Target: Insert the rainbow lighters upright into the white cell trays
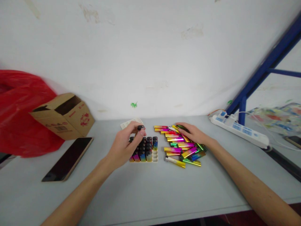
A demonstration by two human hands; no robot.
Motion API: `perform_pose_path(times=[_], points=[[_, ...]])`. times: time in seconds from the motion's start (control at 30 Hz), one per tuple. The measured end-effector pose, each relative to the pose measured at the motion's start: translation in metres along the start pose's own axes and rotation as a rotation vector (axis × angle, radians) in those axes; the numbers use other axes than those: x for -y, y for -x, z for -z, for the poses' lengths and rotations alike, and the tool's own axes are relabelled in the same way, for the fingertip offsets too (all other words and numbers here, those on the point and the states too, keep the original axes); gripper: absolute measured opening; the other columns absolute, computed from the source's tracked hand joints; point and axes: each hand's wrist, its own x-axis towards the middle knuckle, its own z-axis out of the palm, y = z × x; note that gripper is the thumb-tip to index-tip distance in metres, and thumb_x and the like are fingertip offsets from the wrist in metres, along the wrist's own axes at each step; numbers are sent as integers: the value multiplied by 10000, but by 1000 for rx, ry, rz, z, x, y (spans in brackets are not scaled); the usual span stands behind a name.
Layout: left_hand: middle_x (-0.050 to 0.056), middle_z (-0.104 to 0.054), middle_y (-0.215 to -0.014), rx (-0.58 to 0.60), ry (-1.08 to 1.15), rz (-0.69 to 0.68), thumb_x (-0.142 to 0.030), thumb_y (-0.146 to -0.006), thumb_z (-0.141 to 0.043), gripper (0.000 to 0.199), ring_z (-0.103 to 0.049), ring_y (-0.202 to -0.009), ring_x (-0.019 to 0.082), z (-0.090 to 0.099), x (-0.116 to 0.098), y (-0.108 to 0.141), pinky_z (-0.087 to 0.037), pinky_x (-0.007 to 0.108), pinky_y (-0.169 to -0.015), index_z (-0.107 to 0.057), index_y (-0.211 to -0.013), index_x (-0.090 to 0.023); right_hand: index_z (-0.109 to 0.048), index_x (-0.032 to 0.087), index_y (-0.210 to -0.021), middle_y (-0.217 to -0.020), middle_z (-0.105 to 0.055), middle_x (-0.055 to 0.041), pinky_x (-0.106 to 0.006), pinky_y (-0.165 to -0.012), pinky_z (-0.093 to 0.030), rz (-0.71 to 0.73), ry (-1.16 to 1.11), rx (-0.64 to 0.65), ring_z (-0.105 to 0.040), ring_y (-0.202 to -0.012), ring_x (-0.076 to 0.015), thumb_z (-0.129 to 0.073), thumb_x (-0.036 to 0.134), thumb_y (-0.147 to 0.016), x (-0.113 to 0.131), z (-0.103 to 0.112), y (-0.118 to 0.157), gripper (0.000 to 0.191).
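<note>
your left hand [123,145] pinches a black-topped lighter [141,127] between thumb and fingers, over the far side of the white tray [155,159]; the lower part is hidden by the hand, so its long axis is hard to tell. from that grip, the tray's visible slots sit at about 5 o'clock, in the column just beyond the upright lighters [149,146], whose black tops point up. your left hand looks the nearer one to those slots. your right hand [194,133] lies over the far right part of the loose lighters [175,139]; you cannot tell whether its grip closes on one. most of that pile spreads from 9 to 7 o'clock of the right hand, many long axes running roughly 9 to 3, the nearest tipped a little toward 4. a strip of worktop [145,194] separates tray and pile, and more runs on toward 6 o'clock to its near edge. the wall [150,62] bounds you at 12, the phone [68,160] lies at about 8 from the tray, the power strip [241,128] at about 2.
</note>
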Motion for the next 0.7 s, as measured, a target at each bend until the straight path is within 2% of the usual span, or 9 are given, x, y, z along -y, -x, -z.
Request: perform_pose_path(times=[0.07, 0.17, 0.27, 0.4, 0.6, 0.7], points=[[67, -714, -1025, 42, -121, -145, -306, -989, -615, 126, -667, -983, 199, 1, -8, 2, -515, 325, -917, -685, -991, -201, -574, 239, -1449, -1450, -638, -114, -541, -1157, -464, 3, 0, -4, -611, -1325, -314, -440, 498, -1061, -1, -1, 0, 485], [76, -733, -1068, 151, -105, -260, -261, -958, -675, 119, -680, -1010, 198, -3, -13, 1, -530, 309, -911, -752, -1033, -209, -590, 238, -1435, -1429, -653, -114, -536, -1147, -474, 8, -5, -14, -625, -1305, -316, -450, 506, -1056, -3, -1, -1, 485], [66, -766, -1022, 223, -51, -247, -252, -949, -697, 151, -708, -947, 186, -8, -13, 0, -549, 297, -855, -768, -1075, -208, -596, 243, -1429, -1411, -665, -111, -531, -1141, -480, 11, -4, -19, -635, -1289, -316, -448, 513, -1055, -3, -2, -1, 485], [49, -782, -996, 196, -47, -200, -268, -943, -712, 128, -718, -912, 177, -11, -12, 0, -552, 292, -835, -763, -1043, -206, -585, 250, -1439, -1422, -657, -110, -540, -1146, -475, 11, -1, -11, -626, -1303, -318, -441, 515, -1057, -4, -2, -1, 487], [47, -772, -1002, 252, -202, -255, -218, -922, -726, 97, -685, -1024, 197, -19, 0, 5, -535, 327, -929, -748, -1016, -206, -578, 241, -1440, -1426, -651, -120, -538, -1143, -474, 9, 14, -3, -622, -1306, -313, -435, 497, -1063, -1, -1, -1, 477], [70, -723, -1128, 275, -317, -272, -194, -931, -691, 94, -633, -1144, 228, -22, 7, 8, -501, 393, -1023, -749, -1002, -216, -583, 238, -1432, -1425, -652, -119, -536, -1142, -475, 1, 9, -2, -623, -1302, -316, -439, 497, -1061, -1, 0, -1, 475]])
